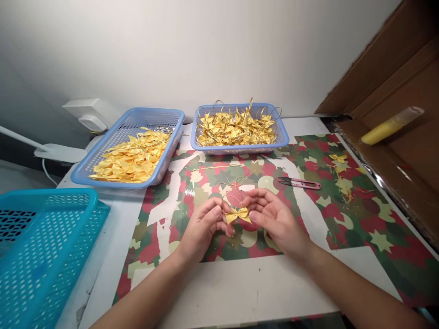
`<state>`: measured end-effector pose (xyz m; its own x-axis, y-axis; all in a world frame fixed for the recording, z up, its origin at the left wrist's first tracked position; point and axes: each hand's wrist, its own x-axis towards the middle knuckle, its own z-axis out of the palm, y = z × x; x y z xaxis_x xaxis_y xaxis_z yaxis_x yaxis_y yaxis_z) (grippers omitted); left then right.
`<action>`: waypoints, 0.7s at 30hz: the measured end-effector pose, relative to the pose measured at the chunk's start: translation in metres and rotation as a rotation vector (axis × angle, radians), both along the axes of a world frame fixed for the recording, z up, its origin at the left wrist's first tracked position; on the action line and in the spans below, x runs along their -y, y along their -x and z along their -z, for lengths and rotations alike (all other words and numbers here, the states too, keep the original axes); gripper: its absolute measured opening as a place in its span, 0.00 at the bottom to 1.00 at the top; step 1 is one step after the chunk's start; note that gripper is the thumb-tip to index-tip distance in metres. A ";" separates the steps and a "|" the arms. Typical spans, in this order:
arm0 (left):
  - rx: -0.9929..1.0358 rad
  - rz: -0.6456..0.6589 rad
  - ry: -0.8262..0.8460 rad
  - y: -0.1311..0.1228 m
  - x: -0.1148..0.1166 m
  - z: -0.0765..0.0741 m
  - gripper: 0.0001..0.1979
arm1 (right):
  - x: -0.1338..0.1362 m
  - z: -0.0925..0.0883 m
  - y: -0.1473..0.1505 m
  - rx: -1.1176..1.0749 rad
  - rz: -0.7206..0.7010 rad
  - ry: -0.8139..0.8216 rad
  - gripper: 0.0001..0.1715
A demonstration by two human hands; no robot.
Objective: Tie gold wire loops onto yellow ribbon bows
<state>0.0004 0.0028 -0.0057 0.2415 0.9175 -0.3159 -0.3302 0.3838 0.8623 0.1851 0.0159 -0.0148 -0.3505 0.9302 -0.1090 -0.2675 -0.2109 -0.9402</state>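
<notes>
A small yellow ribbon bow (237,214) is held between my two hands over the patterned sheet. My left hand (209,221) pinches the bow's left end between thumb and fingers. At its right end, the thumb and fingertips of my right hand (272,218) close on the bow's edge. From the top of the bow a thin gold cord (236,185) rises in loops, with its loose ends lying toward the back. Another straight piece of gold cord (216,167) lies on the sheet beyond my hands. Pink-handled thread snips (302,183) rest to the right.
A blue basket (79,176) of yellow bows stands at back left; another blue basket (240,150) holds bows with gold cords. A teal basket (92,201) is at left. Thread scraps (345,188) and a loose bow (339,158) lie right, beside a cardboard box (387,77).
</notes>
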 end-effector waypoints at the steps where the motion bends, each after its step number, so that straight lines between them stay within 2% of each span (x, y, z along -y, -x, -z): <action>1: -0.037 -0.008 -0.013 0.000 0.000 0.000 0.19 | 0.001 0.000 0.000 0.059 0.027 -0.077 0.15; 7: -0.406 -0.036 -0.240 -0.006 0.005 -0.004 0.08 | 0.007 -0.007 0.000 0.572 0.264 -0.780 0.11; 9: -0.484 -0.010 -0.321 -0.007 0.008 -0.003 0.05 | 0.007 -0.008 0.001 0.705 0.288 -0.928 0.12; 15: -0.672 0.056 -0.497 -0.009 0.010 -0.001 0.03 | 0.006 -0.005 0.004 0.910 0.257 -0.994 0.09; 21: -0.695 0.044 -0.518 -0.008 0.009 0.001 0.03 | 0.007 -0.003 0.003 0.881 0.233 -1.006 0.07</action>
